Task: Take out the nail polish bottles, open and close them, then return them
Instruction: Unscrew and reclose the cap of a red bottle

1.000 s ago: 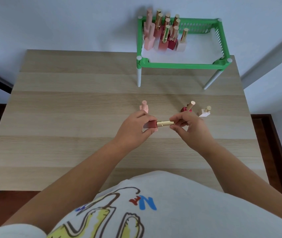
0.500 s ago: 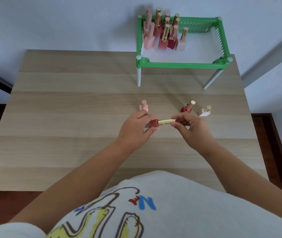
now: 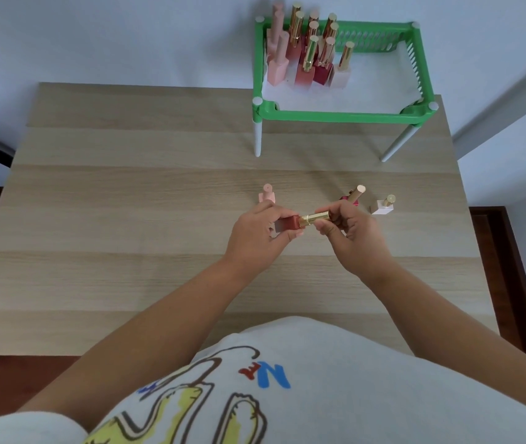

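I hold a reddish-brown nail polish bottle (image 3: 290,222) sideways above the wooden table (image 3: 127,219). My left hand (image 3: 256,238) grips its square body. My right hand (image 3: 354,235) pinches its gold cap (image 3: 314,217), which sits against the bottle. Three more bottles stand on the table behind my hands: a pink one (image 3: 267,195), a dark red one with a gold cap (image 3: 353,197), partly hidden by my right hand, and a pale one (image 3: 383,206). Several bottles (image 3: 306,56) stand in the left part of the green basket (image 3: 335,115).
The green basket stands on white legs (image 3: 257,139) at the table's far right, against the pale wall. The table's right edge (image 3: 466,219) lies close to the pale bottle, with dark floor beyond. My white printed shirt fills the bottom of the view.
The bottle and both hands have shifted slightly; my right fingers have changed their grip around the gold cap. The bottles on the table have not moved.
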Available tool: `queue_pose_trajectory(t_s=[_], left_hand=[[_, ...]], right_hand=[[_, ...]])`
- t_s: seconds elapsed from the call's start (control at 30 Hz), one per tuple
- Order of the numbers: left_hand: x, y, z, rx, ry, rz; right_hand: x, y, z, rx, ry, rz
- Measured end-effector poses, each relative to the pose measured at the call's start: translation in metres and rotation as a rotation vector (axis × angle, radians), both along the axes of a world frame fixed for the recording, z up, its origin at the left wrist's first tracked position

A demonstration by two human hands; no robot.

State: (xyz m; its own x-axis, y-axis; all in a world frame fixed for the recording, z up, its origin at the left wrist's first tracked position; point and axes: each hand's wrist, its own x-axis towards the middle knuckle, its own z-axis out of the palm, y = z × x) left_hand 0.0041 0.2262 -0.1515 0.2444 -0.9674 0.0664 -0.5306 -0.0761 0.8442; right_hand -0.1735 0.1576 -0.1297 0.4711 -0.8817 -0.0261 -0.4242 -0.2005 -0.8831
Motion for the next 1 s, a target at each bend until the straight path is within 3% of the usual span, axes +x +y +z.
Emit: queue_pose_trajectory(t_s=[0.17, 0.3, 0.43, 0.57, 0.87, 1.0], left_hand=[[0.000, -0.005, -0.009, 0.008, 0.059, 0.034], [0.000, -0.004, -0.028, 0.096, 0.011, -0.025], [0.008, 0.003, -0.059, 0.315, -0.275, -0.210], [0.013, 0.015, -0.081, 0.316, -0.562, -0.373], [0.014, 0.027, -0.099, 0.308, -0.726, -0.387], [0.013, 0.027, -0.099, 0.306, -0.743, -0.382]], right_hand=[[0.006, -0.009, 0.000, 0.111, -0.029, -0.040], [0.012, -0.024, 0.002, 0.019, 0.087, -0.011], [0.019, -0.044, -0.004, -0.117, 0.326, 0.043], [0.028, -0.060, -0.017, -0.110, 0.454, 0.095], [0.040, -0.068, -0.013, -0.068, 0.451, 0.094], [0.018, -0.079, 0.001, -0.196, 0.504, 0.016]])
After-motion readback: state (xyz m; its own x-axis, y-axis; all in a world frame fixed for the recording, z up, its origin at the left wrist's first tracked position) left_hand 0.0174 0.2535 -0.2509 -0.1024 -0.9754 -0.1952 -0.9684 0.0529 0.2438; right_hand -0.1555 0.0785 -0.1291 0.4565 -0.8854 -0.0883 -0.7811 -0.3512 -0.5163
